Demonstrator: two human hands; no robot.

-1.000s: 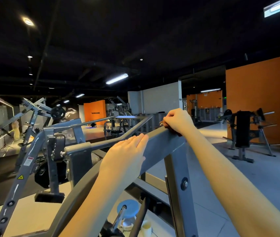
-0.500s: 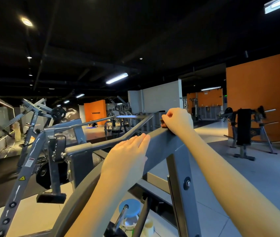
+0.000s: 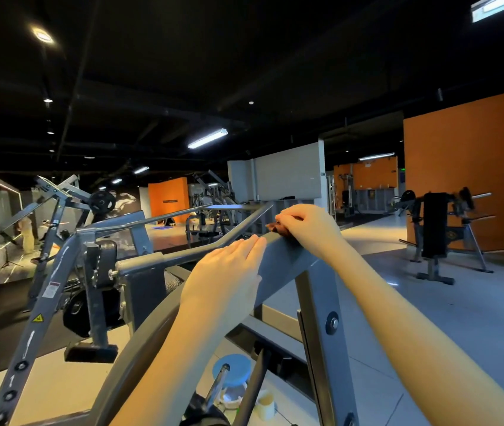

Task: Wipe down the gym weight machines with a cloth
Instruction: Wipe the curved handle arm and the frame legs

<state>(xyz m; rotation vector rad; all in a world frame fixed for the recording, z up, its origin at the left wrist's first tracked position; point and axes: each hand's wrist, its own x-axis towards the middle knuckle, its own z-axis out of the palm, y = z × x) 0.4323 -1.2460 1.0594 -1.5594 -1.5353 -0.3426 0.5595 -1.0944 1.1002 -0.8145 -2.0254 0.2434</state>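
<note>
A grey steel weight machine fills the foreground; its sloping top beam runs from lower left up to the middle. My left hand lies flat on the beam's side with straight fingers. My right hand sits at the beam's upper end, fingers curled over a small brown cloth. Only a corner of the cloth shows under the hand.
A grey upright post with bolts stands below the beam. A blue-lidded container and a small cup sit on the floor beneath. Another plate-loaded machine stands at left, a black rack at right on open grey floor.
My right hand with the cloth has edged slightly along the beam's top end. My left hand stays flat on the beam. The view has shifted a little.
</note>
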